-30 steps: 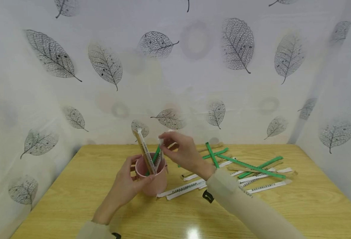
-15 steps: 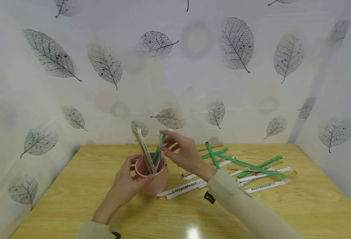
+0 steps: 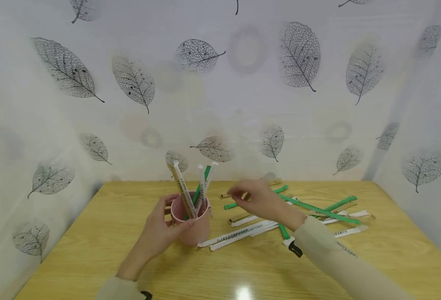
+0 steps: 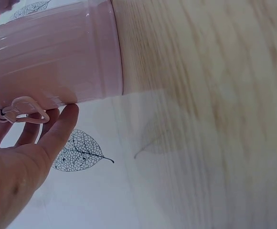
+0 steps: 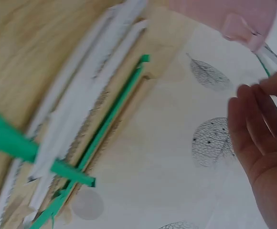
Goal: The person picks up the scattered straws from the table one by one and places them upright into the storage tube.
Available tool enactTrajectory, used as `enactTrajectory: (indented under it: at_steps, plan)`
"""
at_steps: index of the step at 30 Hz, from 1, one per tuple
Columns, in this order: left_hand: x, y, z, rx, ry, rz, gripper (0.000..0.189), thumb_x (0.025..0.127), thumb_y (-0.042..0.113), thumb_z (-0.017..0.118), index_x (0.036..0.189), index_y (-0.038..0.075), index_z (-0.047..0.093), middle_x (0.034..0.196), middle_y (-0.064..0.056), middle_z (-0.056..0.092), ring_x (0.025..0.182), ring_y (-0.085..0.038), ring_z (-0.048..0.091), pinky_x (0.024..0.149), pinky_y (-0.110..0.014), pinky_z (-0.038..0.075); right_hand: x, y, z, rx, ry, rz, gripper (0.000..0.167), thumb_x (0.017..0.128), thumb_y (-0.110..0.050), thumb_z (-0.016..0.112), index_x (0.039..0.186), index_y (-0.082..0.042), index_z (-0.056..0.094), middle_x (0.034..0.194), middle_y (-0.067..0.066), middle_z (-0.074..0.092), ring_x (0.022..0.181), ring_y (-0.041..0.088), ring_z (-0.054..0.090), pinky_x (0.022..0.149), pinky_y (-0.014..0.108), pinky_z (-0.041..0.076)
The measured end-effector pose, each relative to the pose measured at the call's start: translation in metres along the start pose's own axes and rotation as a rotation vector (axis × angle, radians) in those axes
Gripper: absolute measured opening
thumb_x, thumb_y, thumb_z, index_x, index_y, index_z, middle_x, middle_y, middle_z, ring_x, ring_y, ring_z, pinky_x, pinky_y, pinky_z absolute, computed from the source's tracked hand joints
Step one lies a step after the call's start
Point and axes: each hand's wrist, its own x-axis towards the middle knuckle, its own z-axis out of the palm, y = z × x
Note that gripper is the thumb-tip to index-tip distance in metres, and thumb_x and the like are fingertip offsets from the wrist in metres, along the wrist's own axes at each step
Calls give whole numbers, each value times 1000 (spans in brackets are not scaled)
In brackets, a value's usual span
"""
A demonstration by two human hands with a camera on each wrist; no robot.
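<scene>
A small pink bucket (image 3: 196,234) with side handles stands on the table, several paper-wrapped straws (image 3: 202,186) in white, green and brown leaning inside it. My left hand (image 3: 159,231) holds the bucket, thumb at the front and fingers round its left side. In the left wrist view the fingertips of that hand (image 4: 28,160) touch the bucket wall (image 4: 52,57) beside a handle. My right hand (image 3: 267,202), fingers loosely bent and holding nothing visible, is above the loose straws to the right of the bucket. The right wrist view shows this hand (image 5: 265,138) apart from the straws (image 5: 100,129).
Loose wrapped straws lie crossed on the right of the wooden table (image 3: 220,275), white ones (image 3: 239,234) nearest the bucket and green ones (image 3: 314,206) farther right. Leaf-printed white sheeting (image 3: 243,104) closes off the back and sides.
My right hand has let go of a white straw, which now leans in the bucket, and has moved right over the loose straws. The left hand keeps its hold on the bucket.
</scene>
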Motion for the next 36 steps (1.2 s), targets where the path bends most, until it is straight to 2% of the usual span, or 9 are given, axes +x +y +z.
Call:
enactTrajectory:
  at_steps: [4, 6, 9, 14, 18, 23, 28, 31, 36]
  plan:
    - [0, -1, 1, -5, 0, 8, 75, 87, 32, 83, 146, 13, 42, 136, -14, 56, 119, -32, 58, 90, -40, 59, -18, 0, 8, -111, -241, -44, 18, 93, -1, 70, 108, -9, 75, 100, 4, 74, 87, 10, 70, 73, 18, 57]
    - [0, -1, 1, -6, 2, 13, 75, 87, 32, 83, 146, 13, 42, 136, -14, 56, 119, -32, 58, 90, -39, 59, -24, -3, 15, -178, -335, -74, 17, 92, -3, 72, 107, -11, 76, 101, 1, 74, 88, 9, 70, 73, 17, 56]
    - [1, 0, 0, -5, -1, 15, 74, 87, 32, 83, 146, 13, 42, 137, -14, 56, 120, -32, 58, 90, -38, 59, -29, -8, 24, -260, -430, -94, 17, 91, -7, 75, 107, -13, 77, 103, -1, 75, 90, 9, 70, 75, 17, 56]
    - [1, 2, 0, -18, -7, 12, 73, 88, 33, 82, 146, 14, 42, 137, -14, 56, 120, -32, 58, 90, -40, 59, -34, -11, 37, -339, -512, -96, 20, 90, -10, 77, 109, -18, 77, 103, -5, 74, 94, 7, 68, 79, 18, 56]
    - [0, 4, 0, -21, -6, 8, 71, 88, 33, 82, 145, 14, 43, 136, -16, 57, 121, -32, 58, 90, -42, 60, -37, -14, 41, -386, -525, -129, 22, 91, -13, 77, 112, -21, 76, 102, -7, 73, 94, 6, 68, 77, 17, 56]
    - [-1, 3, 0, -27, -2, 2, 71, 88, 32, 82, 145, 14, 43, 135, -15, 57, 120, -32, 58, 90, -40, 60, -39, -21, 40, -510, -503, -188, 33, 94, -12, 73, 123, -26, 71, 96, -8, 72, 83, 6, 65, 63, 13, 49]
    - [-1, 2, -1, -30, 0, 21, 71, 88, 30, 82, 145, 14, 43, 135, -14, 57, 119, -30, 58, 89, -39, 59, -42, -28, 37, -653, -457, -249, 68, 90, -5, 76, 148, -30, 52, 87, -8, 63, 68, 4, 49, 54, 11, 36]
    - [-1, 2, -1, -26, -1, 28, 71, 88, 31, 82, 145, 13, 43, 135, -14, 58, 120, -31, 58, 89, -40, 59, -42, -31, 33, -701, -413, -272, 84, 87, -2, 76, 157, -32, 40, 85, -8, 59, 64, 4, 38, 52, 11, 31]
    - [-2, 1, 0, -10, 6, 29, 72, 88, 33, 82, 145, 14, 43, 135, -14, 58, 120, -31, 58, 89, -41, 59, -40, -34, 23, -709, -375, -284, 80, 89, -3, 75, 155, -31, 42, 89, -8, 59, 67, 4, 39, 53, 11, 31]
